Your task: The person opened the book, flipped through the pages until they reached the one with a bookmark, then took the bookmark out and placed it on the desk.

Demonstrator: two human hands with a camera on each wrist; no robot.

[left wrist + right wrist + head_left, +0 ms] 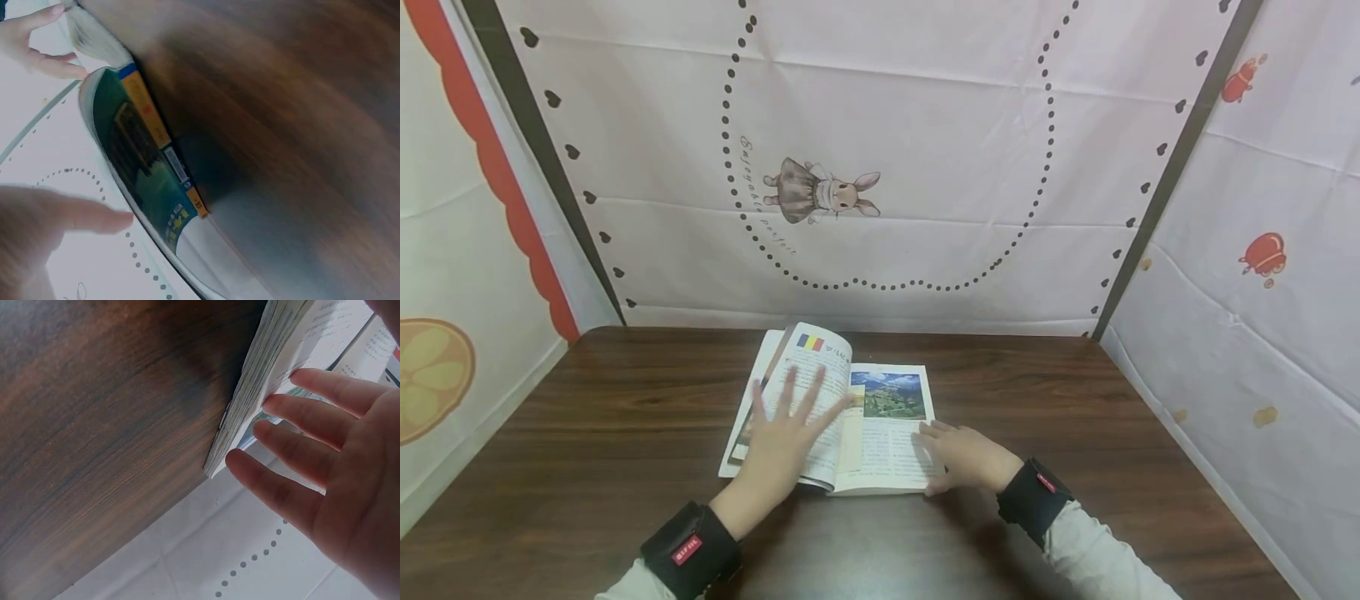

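An open book (887, 458) lies on the table, a mountain landscape photo (891, 396) on its right page and a small blue, yellow and red flag on its raised left page. My left hand (778, 442) is spread over the left page, its fingers straight and apart. My right hand (966, 454) is at the right page's outer edge; in the right wrist view its extended fingers lie beside the thick page block (250, 400). The left wrist view shows the green cover (140, 156) curving up from the table, with an orange and blue spine strip (147, 106).
The book rests toward the back of a dark wood-grain table (625, 417). A white cloth wall (910, 150) with a rabbit print and dotted line stands behind it. Printed cloth walls also stand on the left and right. Black bands (692, 546) wrap both wrists.
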